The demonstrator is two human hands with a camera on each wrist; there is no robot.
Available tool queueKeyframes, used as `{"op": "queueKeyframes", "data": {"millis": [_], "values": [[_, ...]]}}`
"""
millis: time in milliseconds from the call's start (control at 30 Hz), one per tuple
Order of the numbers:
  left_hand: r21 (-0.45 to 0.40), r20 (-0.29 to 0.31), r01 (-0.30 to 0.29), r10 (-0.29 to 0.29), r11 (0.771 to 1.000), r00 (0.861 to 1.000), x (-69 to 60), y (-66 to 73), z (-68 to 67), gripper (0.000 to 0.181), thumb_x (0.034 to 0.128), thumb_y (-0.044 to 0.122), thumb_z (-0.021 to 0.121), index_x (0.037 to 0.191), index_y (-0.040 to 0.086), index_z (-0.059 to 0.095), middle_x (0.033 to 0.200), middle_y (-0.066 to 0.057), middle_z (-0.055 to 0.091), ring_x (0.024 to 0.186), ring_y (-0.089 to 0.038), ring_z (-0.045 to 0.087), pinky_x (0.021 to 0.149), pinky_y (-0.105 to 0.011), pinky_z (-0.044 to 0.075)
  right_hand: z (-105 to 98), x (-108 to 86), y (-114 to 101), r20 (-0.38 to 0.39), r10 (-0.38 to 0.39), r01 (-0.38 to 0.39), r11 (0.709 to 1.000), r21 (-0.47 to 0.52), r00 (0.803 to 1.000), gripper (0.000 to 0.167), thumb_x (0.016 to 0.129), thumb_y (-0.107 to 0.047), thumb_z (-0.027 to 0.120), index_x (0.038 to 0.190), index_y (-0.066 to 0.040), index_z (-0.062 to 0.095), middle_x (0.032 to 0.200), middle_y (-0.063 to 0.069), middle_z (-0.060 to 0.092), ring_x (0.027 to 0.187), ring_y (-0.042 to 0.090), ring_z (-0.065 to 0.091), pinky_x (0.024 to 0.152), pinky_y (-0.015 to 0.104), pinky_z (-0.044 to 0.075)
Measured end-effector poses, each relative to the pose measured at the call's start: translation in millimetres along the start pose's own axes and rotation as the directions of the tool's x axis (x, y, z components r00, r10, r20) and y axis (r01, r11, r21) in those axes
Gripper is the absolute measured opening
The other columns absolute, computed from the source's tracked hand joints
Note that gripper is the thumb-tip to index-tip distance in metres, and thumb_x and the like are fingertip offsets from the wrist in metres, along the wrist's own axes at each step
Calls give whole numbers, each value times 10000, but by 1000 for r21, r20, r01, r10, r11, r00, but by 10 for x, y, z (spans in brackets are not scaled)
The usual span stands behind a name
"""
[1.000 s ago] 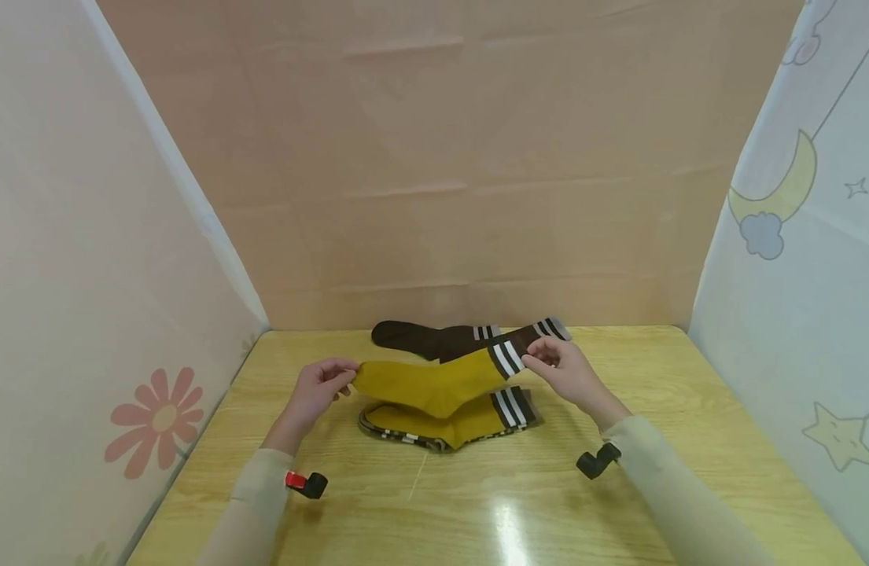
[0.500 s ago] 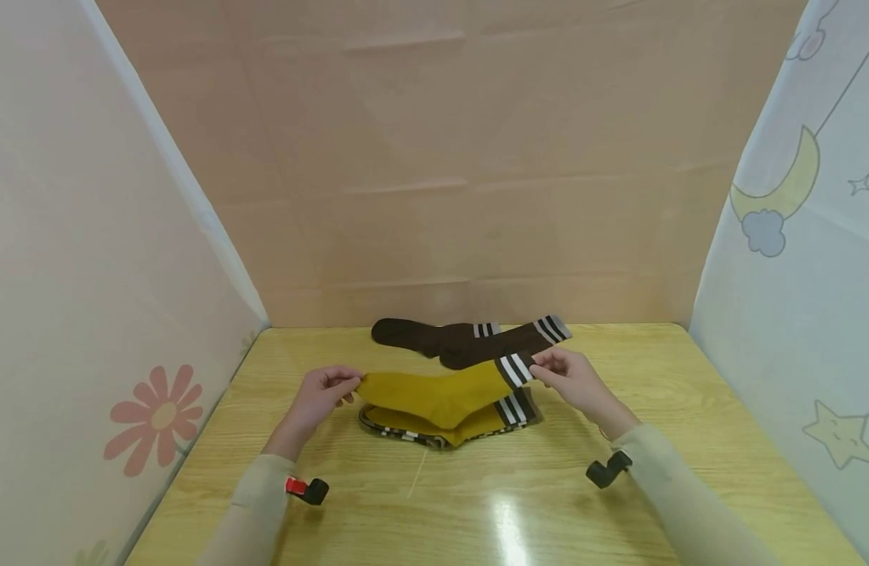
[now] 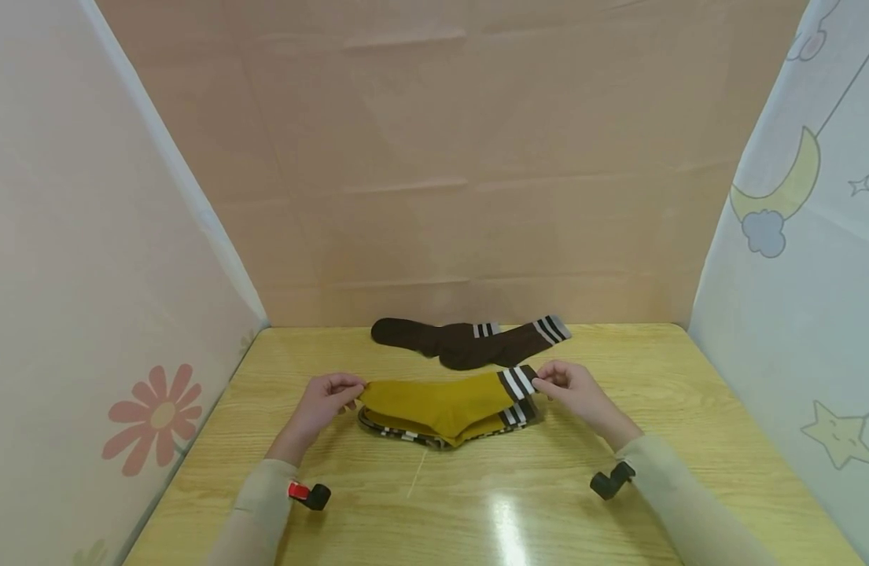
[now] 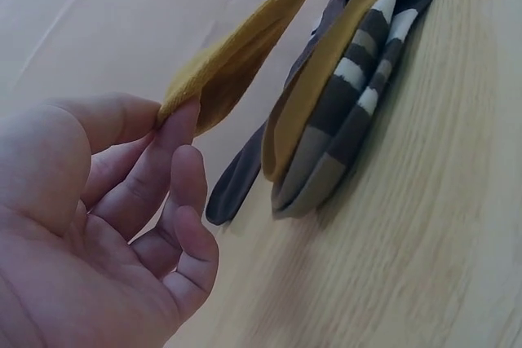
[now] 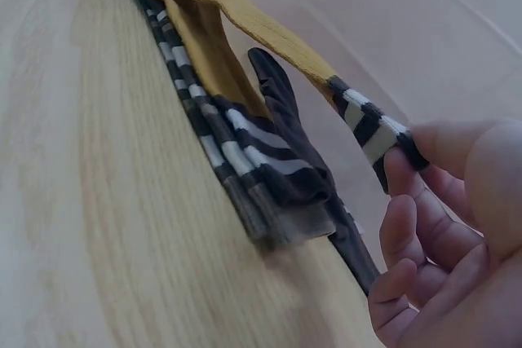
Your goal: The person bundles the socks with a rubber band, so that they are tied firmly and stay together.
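Note:
A mustard-yellow sock (image 3: 434, 397) with a dark, white-striped cuff is stretched between both hands. My left hand (image 3: 325, 405) pinches its toe between thumb and forefinger. At the other end my right hand (image 3: 572, 393) pinches the striped cuff. Under it, a second yellow sock (image 4: 298, 112) lies on top of patterned socks (image 4: 351, 103) in dark, grey and white, stacked on the table. In the right wrist view the held sock's cuff (image 5: 371, 128) is raised above the stack, while its middle sags close to the lower yellow sock.
Two dark brown socks (image 3: 469, 346) with striped cuffs lie crossed behind the stack, near the back of the wooden table (image 3: 377, 511). A peach backdrop (image 3: 434, 196) rises behind the table, with printed sheets (image 3: 795, 338) at both sides.
Both hands have lowered the held yellow sock towards the stack, moving it slightly to the right. The brown socks behind have come more fully into sight.

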State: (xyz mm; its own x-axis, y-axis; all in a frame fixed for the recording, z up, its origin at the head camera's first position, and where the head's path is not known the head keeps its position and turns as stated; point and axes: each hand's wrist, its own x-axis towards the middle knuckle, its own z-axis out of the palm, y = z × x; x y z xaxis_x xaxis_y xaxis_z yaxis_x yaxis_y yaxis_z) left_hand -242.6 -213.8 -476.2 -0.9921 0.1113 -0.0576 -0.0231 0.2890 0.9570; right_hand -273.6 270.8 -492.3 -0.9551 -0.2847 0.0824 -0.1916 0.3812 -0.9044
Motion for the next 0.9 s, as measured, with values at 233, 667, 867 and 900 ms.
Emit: {"op": "queueKeyframes", "data": {"millis": [233,667,867,900], "values": [[5,2,3,-3,1000,1000,0,-51,9,246,1049,156,669,1213,-12,743,1060,-68,764,872,-289,693,694,-317,547,26,-52,-1,14,27,-27,1000,-11,1000,187,1043,-160,682,1094,19,682,985,235,704,839,262,644,685,280,523],[85,44,-31,28,996,999,-1,-138,33,210,1043,129,671,1182,-9,748,1050,-99,756,872,-206,670,679,-297,540,28,-105,67,25,51,-48,996,-81,998,189,1021,-202,716,1064,-20,693,927,122,694,793,162,603,705,257,508],[140,59,-54,46,989,997,5,-185,62,175,1034,134,685,1154,27,757,1035,-97,753,834,-191,642,628,-294,515,16,-142,82,49,41,-34,989,-145,998,188,1024,-208,713,1076,-30,681,936,84,693,794,157,599,703,264,510],[147,62,-60,51,987,997,7,-191,67,171,1033,137,687,1148,31,758,1033,-99,751,830,-192,636,624,-295,513,18,-146,83,54,39,-31,988,-152,998,187,1025,-206,712,1077,-29,678,937,80,693,795,158,600,701,265,512]]}}
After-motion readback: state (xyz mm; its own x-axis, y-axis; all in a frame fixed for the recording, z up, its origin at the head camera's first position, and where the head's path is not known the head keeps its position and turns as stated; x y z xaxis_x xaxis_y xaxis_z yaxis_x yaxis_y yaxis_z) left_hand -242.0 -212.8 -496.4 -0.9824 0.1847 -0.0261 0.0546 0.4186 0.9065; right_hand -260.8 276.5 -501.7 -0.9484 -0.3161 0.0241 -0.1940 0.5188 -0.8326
